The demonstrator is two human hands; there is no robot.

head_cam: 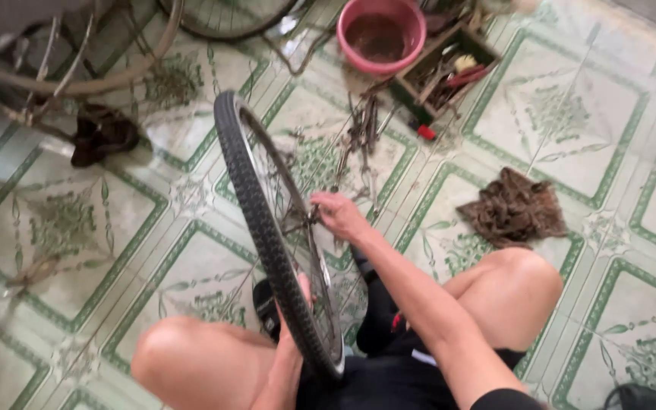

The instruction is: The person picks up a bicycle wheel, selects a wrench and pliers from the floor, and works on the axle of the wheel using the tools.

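Bicycle wheel [271, 228] stood upright on edge between the knees, above the tiled floor [609, 114] | left hand [298, 304] clasped around its tyre near the lap, apparently steadying it | right hand [341, 215] closed at the hub; fingers' hold unclear | pink basin [381, 34] and brown rag [516, 206] lay beyond the wheel.

Right hand [341, 215] reaching forward, fingers curled in a pinch, arm extended, left hand [291, 319] low between bare knees, fingers wrapped closed.
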